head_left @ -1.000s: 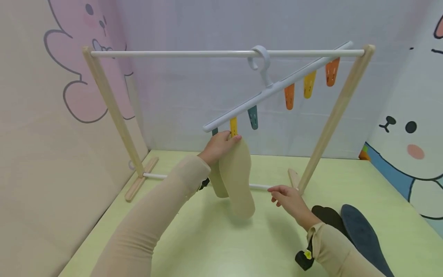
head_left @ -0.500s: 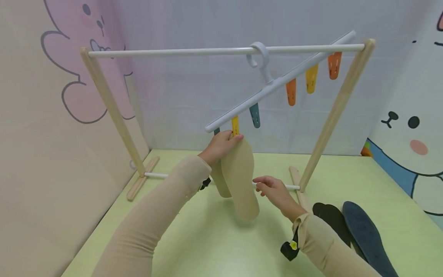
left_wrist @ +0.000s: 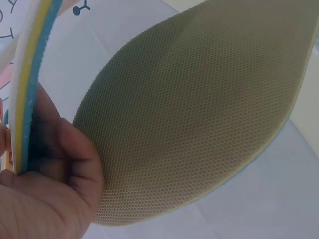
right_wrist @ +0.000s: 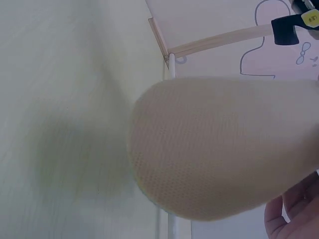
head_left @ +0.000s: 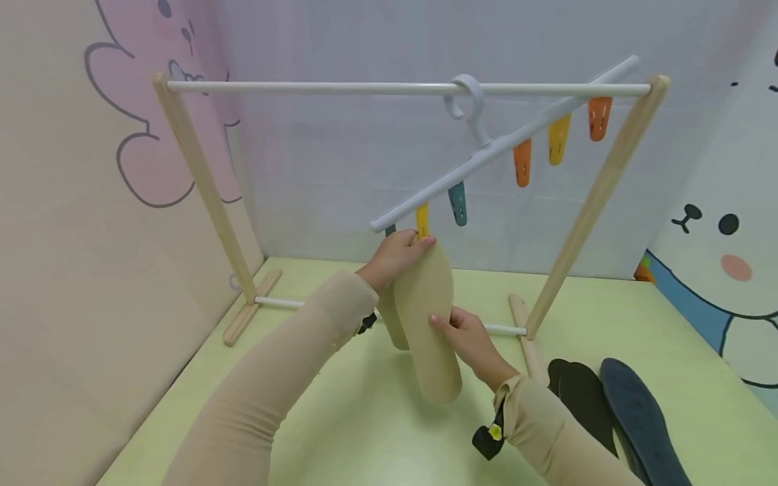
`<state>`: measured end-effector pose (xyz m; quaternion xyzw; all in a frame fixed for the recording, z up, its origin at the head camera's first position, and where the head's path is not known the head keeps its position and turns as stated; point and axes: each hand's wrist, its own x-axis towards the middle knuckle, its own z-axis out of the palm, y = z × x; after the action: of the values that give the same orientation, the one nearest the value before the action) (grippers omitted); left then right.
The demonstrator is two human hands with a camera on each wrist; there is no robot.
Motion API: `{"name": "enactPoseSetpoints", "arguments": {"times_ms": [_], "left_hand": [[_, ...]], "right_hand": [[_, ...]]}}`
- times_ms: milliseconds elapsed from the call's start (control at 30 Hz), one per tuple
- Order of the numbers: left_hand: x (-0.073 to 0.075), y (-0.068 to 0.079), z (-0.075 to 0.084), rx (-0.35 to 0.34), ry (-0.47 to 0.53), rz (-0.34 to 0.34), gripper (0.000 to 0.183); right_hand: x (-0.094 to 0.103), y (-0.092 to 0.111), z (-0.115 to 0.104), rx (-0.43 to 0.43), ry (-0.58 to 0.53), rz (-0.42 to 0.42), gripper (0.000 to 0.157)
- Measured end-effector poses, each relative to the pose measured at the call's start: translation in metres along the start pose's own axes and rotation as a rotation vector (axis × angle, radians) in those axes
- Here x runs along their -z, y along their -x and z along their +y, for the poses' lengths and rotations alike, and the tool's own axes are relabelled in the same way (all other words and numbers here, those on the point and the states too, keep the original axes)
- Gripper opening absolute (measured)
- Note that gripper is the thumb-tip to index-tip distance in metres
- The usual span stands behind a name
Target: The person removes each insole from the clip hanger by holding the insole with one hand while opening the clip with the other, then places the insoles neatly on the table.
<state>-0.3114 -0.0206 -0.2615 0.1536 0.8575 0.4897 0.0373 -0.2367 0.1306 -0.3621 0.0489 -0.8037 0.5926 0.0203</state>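
In the head view, a beige insole [head_left: 425, 297] hangs below a yellow clip [head_left: 423, 217] at the low left end of a tilted white hanger [head_left: 444, 182]. My left hand [head_left: 396, 258] pinches its top edge beside that clip. My right hand [head_left: 477, 339] grips its right edge at mid-length, thumb on the front face. Behind it hangs a second beige insole [head_left: 394, 324], below a dark teal clip [head_left: 391, 230] mostly covered. The left wrist view shows the left hand [left_wrist: 55, 194] on the layered edge, with the other insole's mesh face [left_wrist: 199, 114] beside it.
The hanger hooks over the white top bar [head_left: 304, 88] of a wooden-sided rack [head_left: 206, 189]. Further clips along it include a teal clip [head_left: 458, 204] and an orange clip [head_left: 522, 163]. Dark insoles [head_left: 583, 398] and a blue insole [head_left: 638, 412] lie on the table at right.
My right hand has moved left from beside the rack's right leg and taken hold of the front insole's edge. My left hand keeps its pinch at the top.
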Motion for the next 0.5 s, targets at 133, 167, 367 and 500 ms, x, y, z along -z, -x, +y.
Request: {"name": "enactPoseSetpoints", "arguments": {"times_ms": [133,167,367,500], "left_hand": [[-0.004,-0.002,0.003,0.031,0.036,0.030,0.037],[-0.005,-0.003,0.005,0.034,0.059,0.044,0.040],[-0.005,-0.012,0.015,0.004,0.307,0.106,0.043],[-0.007,-0.016,0.019,0.019,0.353,0.119,0.042]], "right_hand": [[-0.006,0.002,0.001,0.028,-0.009,-0.001,0.026],[-0.007,0.003,0.001,0.030,-0.007,0.004,0.026],[-0.012,0.007,-0.005,0.052,-0.017,0.013,0.024],[-0.014,0.009,-0.008,0.048,-0.019,0.007,0.026]]}}
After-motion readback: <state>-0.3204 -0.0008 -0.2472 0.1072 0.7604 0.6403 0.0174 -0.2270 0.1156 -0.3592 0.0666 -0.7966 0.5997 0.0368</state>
